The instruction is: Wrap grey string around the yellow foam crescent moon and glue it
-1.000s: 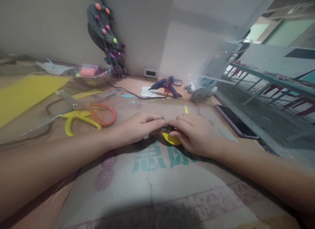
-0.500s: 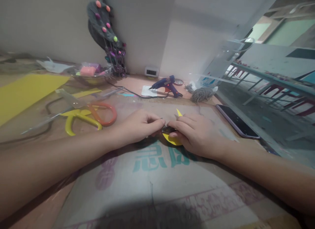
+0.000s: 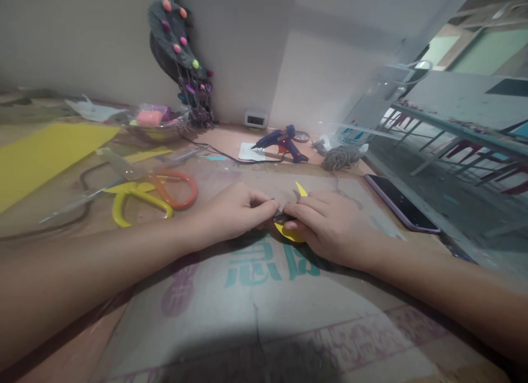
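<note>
My left hand [image 3: 235, 211] and my right hand [image 3: 328, 222] meet at the middle of the table, fingertips pinched together over a small dark piece [image 3: 280, 215]. A curved yellow paper cut-out [image 3: 290, 232] lies under my right hand's fingers, its pointed tip [image 3: 301, 189] showing above the knuckles. Both hands rest on a printed cardboard sheet [image 3: 268, 295] with teal characters. The dark piece is mostly hidden by the fingers.
Orange scissors [image 3: 175, 189] and yellow scissors [image 3: 136, 201] lie at the left beside a clear ruler [image 3: 117, 166] and a yellow sheet [image 3: 39, 152]. A blue glue gun [image 3: 280, 143], twine [image 3: 339, 159] and a phone [image 3: 401, 203] sit beyond. A bowl [image 3: 154, 125] of craft bits stands far left.
The yellow tip above my right hand has shifted slightly left. Both hands stay pinched together at the same spot.
</note>
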The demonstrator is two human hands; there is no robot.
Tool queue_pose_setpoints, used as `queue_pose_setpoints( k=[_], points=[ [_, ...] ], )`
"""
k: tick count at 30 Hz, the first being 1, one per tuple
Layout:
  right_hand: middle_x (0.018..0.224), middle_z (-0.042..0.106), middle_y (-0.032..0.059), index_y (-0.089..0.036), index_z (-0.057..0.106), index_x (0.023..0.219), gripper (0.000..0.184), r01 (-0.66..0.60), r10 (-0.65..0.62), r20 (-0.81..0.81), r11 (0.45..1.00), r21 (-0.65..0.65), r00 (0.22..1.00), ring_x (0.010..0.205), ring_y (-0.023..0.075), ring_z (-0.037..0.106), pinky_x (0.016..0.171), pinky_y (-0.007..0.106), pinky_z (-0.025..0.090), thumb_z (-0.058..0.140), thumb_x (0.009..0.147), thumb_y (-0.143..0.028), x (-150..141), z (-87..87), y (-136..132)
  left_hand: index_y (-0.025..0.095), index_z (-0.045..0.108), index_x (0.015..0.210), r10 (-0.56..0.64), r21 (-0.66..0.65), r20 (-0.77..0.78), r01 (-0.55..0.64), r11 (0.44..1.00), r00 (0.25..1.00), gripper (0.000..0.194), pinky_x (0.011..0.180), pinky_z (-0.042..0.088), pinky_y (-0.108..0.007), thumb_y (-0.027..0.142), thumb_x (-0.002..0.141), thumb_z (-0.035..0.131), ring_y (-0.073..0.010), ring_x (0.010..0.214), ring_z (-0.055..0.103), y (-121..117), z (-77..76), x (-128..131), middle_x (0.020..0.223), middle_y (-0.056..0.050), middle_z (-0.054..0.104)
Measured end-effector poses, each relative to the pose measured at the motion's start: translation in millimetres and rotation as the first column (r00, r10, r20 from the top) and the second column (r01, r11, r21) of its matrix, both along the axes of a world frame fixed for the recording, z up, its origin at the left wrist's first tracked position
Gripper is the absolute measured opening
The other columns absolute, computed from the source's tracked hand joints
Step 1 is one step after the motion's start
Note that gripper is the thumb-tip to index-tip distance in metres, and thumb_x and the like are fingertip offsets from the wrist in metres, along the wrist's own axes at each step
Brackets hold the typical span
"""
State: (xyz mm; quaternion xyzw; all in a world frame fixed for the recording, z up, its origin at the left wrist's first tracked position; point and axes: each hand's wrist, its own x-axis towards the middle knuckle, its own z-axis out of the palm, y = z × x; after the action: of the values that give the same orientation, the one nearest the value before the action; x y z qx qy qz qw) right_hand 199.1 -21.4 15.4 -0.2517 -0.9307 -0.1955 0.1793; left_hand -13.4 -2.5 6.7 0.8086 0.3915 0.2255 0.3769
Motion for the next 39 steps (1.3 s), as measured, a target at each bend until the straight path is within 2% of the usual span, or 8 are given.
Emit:
queue_pose_setpoints(
  k=[11, 16, 20, 23, 28, 31, 35, 39],
  points=[
    [0.075, 0.064, 0.0064, -0.011, 0.063, 0.099, 0.035, -0.002, -0.009, -0.144, 0.997, -0.072, 0.989, 0.067, 0.0161, 0.055, 0.06, 0.028, 0.036, 0.038, 0.099, -0.036, 7.2, 0.3, 4.1, 0.016, 0.053, 0.058, 0.036, 0.017, 0.03, -0.036, 0.999, 0.999, 0.04, 0.051, 0.029, -0.023, 0.036, 0.091, 0.041, -0.0098, 0.054, 0.044, 1.0, 0.3, 1.3, 0.054, 0.004, 0.049],
    [0.08, 0.066, 0.0067, -0.012, 0.06, 0.101, 0.043, -0.033, 0.01, -0.239, 0.995, -0.093, 0.971, 0.069, 0.0169, 0.058, 0.063, 0.027, 0.039, 0.059, 0.085, -0.051, 9.8, -2.1, 7.5, 0.016, 0.055, 0.061, 0.145, -0.035, 0.147, -0.141, 0.989, 0.979, 0.043, 0.051, 0.032, -0.023, 0.044, 0.091, 0.041, -0.0099, 0.053, 0.045, 2.4, 1.1, 0.1, 0.056, 0.003, 0.051],
    [0.077, 0.066, 0.0049, -0.016, 0.06, 0.095, 0.012, -0.004, 0.004, -0.156, 1.0, -0.002, 0.988, 0.069, 0.0174, 0.056, 0.063, 0.028, 0.036, 0.058, 0.087, -0.025, 11.6, -9.1, 13.6, 0.016, 0.055, 0.063, 0.163, -0.035, 0.21, -0.159, 0.987, 0.964, 0.04, 0.054, 0.035, -0.023, 0.04, 0.092, 0.042, -0.0107, 0.057, 0.047, 3.8, 0.9, -0.6, 0.06, 0.002, 0.053],
    [0.075, 0.065, 0.0041, -0.017, 0.061, 0.092, 0.017, -0.006, 0.005, -0.149, 1.0, -0.005, 0.989, 0.068, 0.0169, 0.054, 0.063, 0.028, 0.035, 0.051, 0.08, -0.009, 16.2, -11.2, 17.6, 0.015, 0.056, 0.066, 0.149, -0.012, 0.232, -0.15, 0.989, 0.961, 0.04, 0.054, 0.036, -0.022, 0.042, 0.093, 0.042, -0.0107, 0.058, 0.048, 3.6, 1.0, -0.6, 0.063, 0.002, 0.053],
    [0.071, 0.06, 0.0007, -0.018, 0.058, 0.088, 0.012, -0.03, -0.059, -0.381, 0.974, -0.223, 0.923, 0.06, 0.012, 0.05, 0.057, 0.024, 0.036, 0.052, 0.079, -0.011, 15.9, -5.3, 10.7, 0.018, 0.055, 0.094, 0.169, 0.029, 0.341, -0.19, 0.981, 0.925, 0.029, 0.061, 0.044, -0.023, 0.046, 0.086, 0.056, -0.013, 0.069, 0.057, 3.6, 0.0, -0.1, 0.079, 0.0, 0.058],
    [0.069, 0.056, -0.0012, -0.019, 0.054, 0.086, 0.006, -0.086, -0.258, -0.537, 0.842, -0.533, 0.803, 0.056, 0.0101, 0.049, 0.053, 0.022, 0.038, 0.051, 0.086, -0.025, 8.1, -0.9, 5.1, 0.019, 0.058, 0.102, 0.221, 0.216, 0.331, -0.302, 0.929, 0.917, 0.03, 0.077, 0.046, -0.028, 0.041, 0.083, 0.061, -0.0166, 0.085, 0.057, 3.9, 1.3, -0.4, 0.091, -0.002, 0.061],
    [0.06, 0.049, -0.004, -0.019, 0.05, 0.077, 0.023, -0.197, -0.481, -0.482, 0.529, -0.826, 0.732, 0.052, 0.0094, 0.048, 0.049, 0.021, 0.037, 0.05, 0.089, -0.039, 1.1, 0.7, 7.5, 0.018, 0.064, 0.085, 0.219, 0.297, 0.225, -0.281, 0.912, 0.949, 0.028, 0.079, 0.044, -0.029, 0.044, 0.087, 0.054, -0.018, 0.084, 0.058, 3.2, 4.1, -2.3, 0.084, -0.002, 0.065],
    [0.055, 0.049, -0.0049, -0.018, 0.052, 0.073, 0.026, -0.242, -0.514, -0.445, 0.415, -0.877, 0.733, 0.049, 0.008, 0.045, 0.048, 0.021, 0.035, 0.054, 0.086, -0.041, 1.3, -1.9, 13.4, 0.018, 0.065, 0.083, 0.188, 0.189, 0.181, -0.222, 0.957, 0.965, 0.032, 0.07, 0.044, -0.026, 0.048, 0.087, 0.053, -0.0155, 0.076, 0.06, 2.9, 3.6, -3.1, 0.08, 0.0, 0.066]
  ],
)
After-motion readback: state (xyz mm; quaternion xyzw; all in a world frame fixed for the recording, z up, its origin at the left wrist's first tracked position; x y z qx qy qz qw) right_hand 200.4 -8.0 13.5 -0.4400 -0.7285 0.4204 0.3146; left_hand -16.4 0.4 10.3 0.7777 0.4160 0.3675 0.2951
